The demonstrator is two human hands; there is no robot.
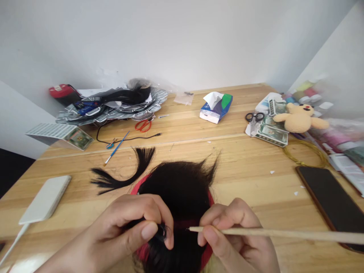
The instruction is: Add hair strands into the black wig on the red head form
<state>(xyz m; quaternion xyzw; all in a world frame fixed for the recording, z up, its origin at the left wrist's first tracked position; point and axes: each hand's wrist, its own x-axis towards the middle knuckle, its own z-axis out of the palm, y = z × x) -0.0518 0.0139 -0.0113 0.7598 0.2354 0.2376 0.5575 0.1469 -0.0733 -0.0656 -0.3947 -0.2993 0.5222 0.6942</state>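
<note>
In front of me is a rounded form covered in black hair (179, 185), with a red cap-like base (140, 184) showing at its edges. My left hand (127, 223) is closed at its left side, thumb against fingers, around a small bundle of black hair (161, 232). A thin wooden-handled hook needle (295, 233) lies level in my right hand (239, 235), pinched near its narrow tip. That tip points left over the hair, a short way from my left fingers; its fine metal end is too small to make out well. Behind my left hand rests a loose black hair strand (127, 180).
Left: white power bank (47, 199), blue brush (116, 148), red-handled scissors (143, 125), folded card (79, 138). At the back stands a tissue pack (217, 108). Right: black scissors (254, 117), yellow plush toy (300, 120), coiled gold wire (305, 153), phone (330, 197).
</note>
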